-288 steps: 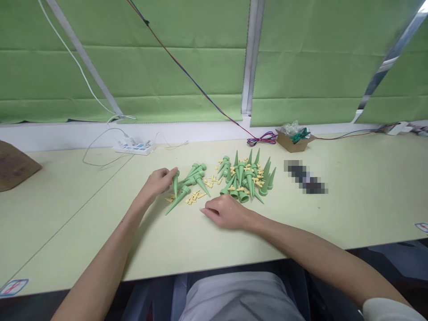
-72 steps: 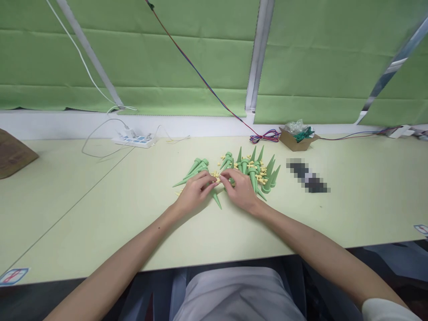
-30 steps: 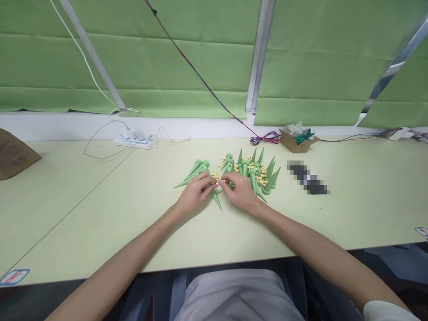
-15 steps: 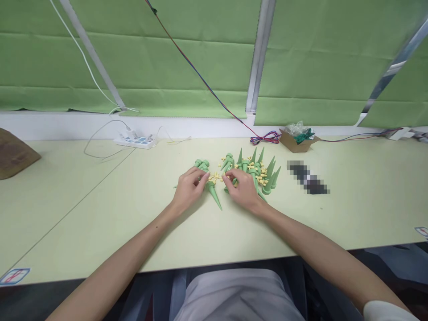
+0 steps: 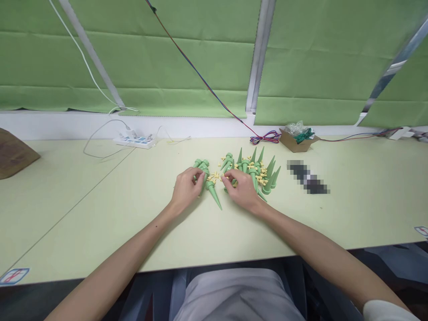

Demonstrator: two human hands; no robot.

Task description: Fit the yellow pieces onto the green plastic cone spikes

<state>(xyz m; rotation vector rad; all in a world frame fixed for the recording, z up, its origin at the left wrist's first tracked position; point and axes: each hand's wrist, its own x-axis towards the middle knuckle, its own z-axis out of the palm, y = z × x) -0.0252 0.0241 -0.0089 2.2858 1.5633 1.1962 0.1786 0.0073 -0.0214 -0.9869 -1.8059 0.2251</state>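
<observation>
My left hand [image 5: 187,187] is closed, thumb and forefinger pinched at the head of a green plant watering spike [image 5: 205,172]; the fingers partly hide it. Several more green spikes [image 5: 198,163] lie just behind these fingers. One loose green spike [image 5: 214,196] points toward me, right of the left hand. With fingertips together, my right hand [image 5: 242,189] pinches a small yellow plastic piece [image 5: 223,178], mostly covered. Between the hands are scattered small yellow pieces [image 5: 214,175]. A heap of green spikes [image 5: 254,171], mixed with yellow pieces, sits behind and right of my right hand.
Along the back of the pale table [image 5: 174,249] are a white power strip [image 5: 138,141], a coil of red and blue wire [image 5: 265,138] and a small cardboard box [image 5: 297,143]. A pixelated dark object [image 5: 308,178] lies right of the heap. Brown cardboard [image 5: 16,154] is far left.
My left hand has drawn slightly left, uncovering more of the green spike at its fingertips and the yellow pieces. My right hand has barely moved.
</observation>
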